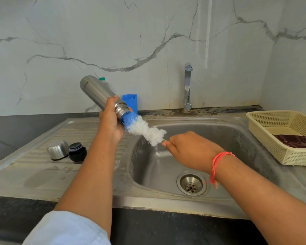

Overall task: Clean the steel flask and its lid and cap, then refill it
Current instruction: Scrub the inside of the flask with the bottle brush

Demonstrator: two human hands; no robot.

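Grips flask [97,92] neck in left hand [111,121], mouth tilted toward sink [223,137], likely for draining | pinches brush [146,131] stem in right hand [189,149], blue tip inside mouth | cap [57,149], lid [77,152] parked left on drainboard [34,175]

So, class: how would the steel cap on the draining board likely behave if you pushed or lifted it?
The steel cap looks polished and smooth, so it is probably slippery in wet fingers. It seems a hollow cup, so likely light and easily slid along the draining board. Its rounded dome suggests it would roll if knocked over.
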